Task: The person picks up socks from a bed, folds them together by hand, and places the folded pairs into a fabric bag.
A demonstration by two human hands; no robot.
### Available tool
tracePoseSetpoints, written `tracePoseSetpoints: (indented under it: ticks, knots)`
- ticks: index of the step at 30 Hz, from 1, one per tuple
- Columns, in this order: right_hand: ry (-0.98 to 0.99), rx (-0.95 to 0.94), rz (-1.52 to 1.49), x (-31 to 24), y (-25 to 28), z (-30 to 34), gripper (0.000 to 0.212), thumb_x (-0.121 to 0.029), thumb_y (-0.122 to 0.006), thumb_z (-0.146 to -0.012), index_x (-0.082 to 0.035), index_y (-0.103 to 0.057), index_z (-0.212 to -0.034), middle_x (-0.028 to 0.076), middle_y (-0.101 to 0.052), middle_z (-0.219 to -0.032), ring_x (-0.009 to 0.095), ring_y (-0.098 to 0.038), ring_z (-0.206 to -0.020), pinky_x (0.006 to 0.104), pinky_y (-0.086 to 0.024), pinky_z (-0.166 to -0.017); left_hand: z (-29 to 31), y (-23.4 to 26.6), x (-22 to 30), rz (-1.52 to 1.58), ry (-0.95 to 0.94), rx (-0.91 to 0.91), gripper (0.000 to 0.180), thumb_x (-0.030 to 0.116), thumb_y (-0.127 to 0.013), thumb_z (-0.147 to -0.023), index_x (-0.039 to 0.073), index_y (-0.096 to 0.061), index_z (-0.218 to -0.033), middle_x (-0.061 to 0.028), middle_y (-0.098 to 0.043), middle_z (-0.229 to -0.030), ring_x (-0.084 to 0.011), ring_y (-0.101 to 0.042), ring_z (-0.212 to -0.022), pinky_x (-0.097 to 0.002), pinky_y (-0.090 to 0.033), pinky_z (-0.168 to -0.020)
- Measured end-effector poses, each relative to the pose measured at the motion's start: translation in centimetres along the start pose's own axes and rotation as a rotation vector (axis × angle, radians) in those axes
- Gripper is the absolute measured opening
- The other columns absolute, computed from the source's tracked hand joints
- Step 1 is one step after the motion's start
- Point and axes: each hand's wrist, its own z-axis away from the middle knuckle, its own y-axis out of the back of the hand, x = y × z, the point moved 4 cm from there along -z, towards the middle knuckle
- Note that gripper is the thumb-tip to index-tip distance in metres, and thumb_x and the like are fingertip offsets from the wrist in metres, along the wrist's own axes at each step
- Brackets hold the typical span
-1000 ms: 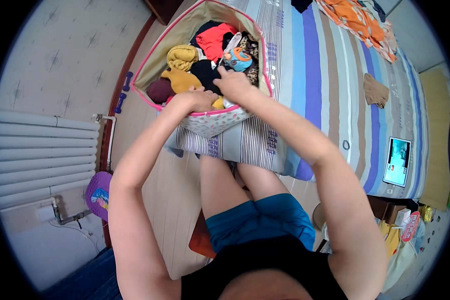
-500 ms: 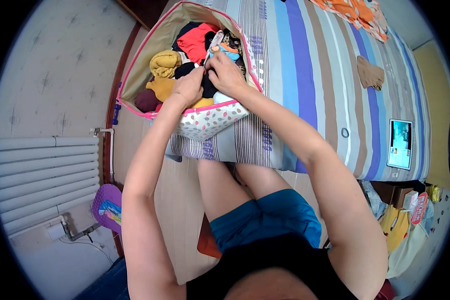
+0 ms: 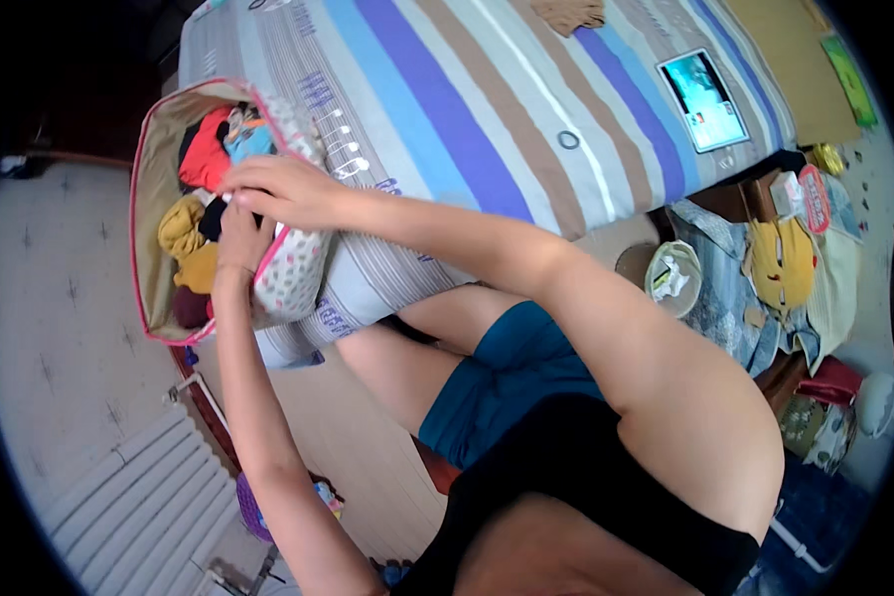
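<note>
A white storage bag [image 3: 288, 273] with a leaf print and pink edging stands unzipped at the left end of the bed, filled with clothes. Over its near side reach both hands, close together. My left hand [image 3: 243, 238] is closed beside a black garment [image 3: 212, 219], its fingertips partly hidden. My right hand [image 3: 283, 189] lies just above it with bent fingers, closed near a small white bit; what they grip is hidden. Around them in the bag are a red garment [image 3: 205, 149], a light blue one [image 3: 248, 142], a rolled mustard one [image 3: 181, 226], a yellow one [image 3: 198, 268] and a maroon one [image 3: 191, 308].
On the striped bed [image 3: 497, 89] lie a tablet [image 3: 705, 99] with a lit screen, a dark ring [image 3: 568, 140] and a brown cloth [image 3: 570, 12]. A waste bin [image 3: 673, 278] stands beside the bed. A white radiator [image 3: 139, 507] is at lower left.
The view has swung to the right, so the bag now sits farther left in the picture and the waste bin shows. Both hands remain at the clothes, the right now partly over the left.
</note>
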Motion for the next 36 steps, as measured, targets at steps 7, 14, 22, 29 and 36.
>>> tracePoseSetpoints:
  ticks: [7, 14, 22, 29, 36]
  knots:
    - [-0.479, 0.366, 0.758, 0.4, 23.0, 19.0, 0.014, -0.004, -0.053, -0.072, -0.007, -0.060, -0.084, 0.012, -0.057, -0.090, 0.028, -0.052, -0.091, 0.0366, -0.041, -0.079, 0.0, -1.7, 1.6, -0.524, -0.221, -0.330, 0.044, 0.035, -0.027, -0.089, 0.006, -0.040, -0.120, -0.0213, -0.030, -0.132, -0.0384, -0.017, -0.126, -0.0408, -0.015, -0.104]
    - [-0.745, 0.291, 1.179, 4.7, 31.6, 26.6, 0.013, -0.015, -0.057, -0.076, -0.006, -0.058, -0.086, 0.011, -0.055, -0.090, 0.029, -0.053, -0.085, 0.0382, -0.043, -0.074, 1.7, 2.3, 3.4, 0.037, 0.204, -0.176, 0.055, 0.044, -0.026, -0.088, 0.002, -0.048, -0.116, -0.0215, -0.038, -0.127, -0.0314, -0.030, -0.123, -0.0324, -0.020, -0.102]
    - [-1.022, 0.381, 0.824, 5.6, 35.4, 27.2, 0.029, -0.033, -0.059, -0.074, -0.005, -0.063, -0.067, 0.014, -0.058, -0.059, 0.028, -0.057, -0.058, 0.0375, -0.042, -0.054, 11.8, 1.8, 11.1, -0.191, 0.086, 0.433, 0.030, 0.033, -0.048, -0.083, 0.004, -0.055, -0.081, -0.0187, -0.058, -0.072, -0.0366, -0.055, -0.065, -0.0415, -0.043, -0.058]
    - [-0.682, 0.571, 0.822, 4.8, 36.4, 26.6, 0.021, -0.026, -0.058, -0.074, -0.006, -0.064, -0.072, 0.012, -0.059, -0.077, 0.028, -0.056, -0.075, 0.0342, -0.043, -0.066, 15.6, 3.9, 6.8, -0.014, 0.373, 0.600, 0.027, 0.029, -0.049, -0.084, 0.003, -0.056, -0.085, -0.0182, -0.058, -0.070, -0.0338, -0.057, -0.064, -0.0400, -0.043, -0.056]
    - [-1.031, 0.439, 1.436, 3.8, 44.9, 26.9, 0.044, -0.028, -0.063, -0.071, -0.004, -0.053, -0.106, 0.014, -0.050, -0.111, 0.029, -0.049, -0.100, 0.0406, -0.039, -0.084, 10.1, 2.5, 14.3, 0.049, 0.089, 0.774, 0.019, 0.009, -0.056, -0.070, 0.003, -0.056, -0.088, -0.0151, -0.055, -0.091, -0.0318, -0.052, -0.086, -0.0390, -0.040, -0.075]
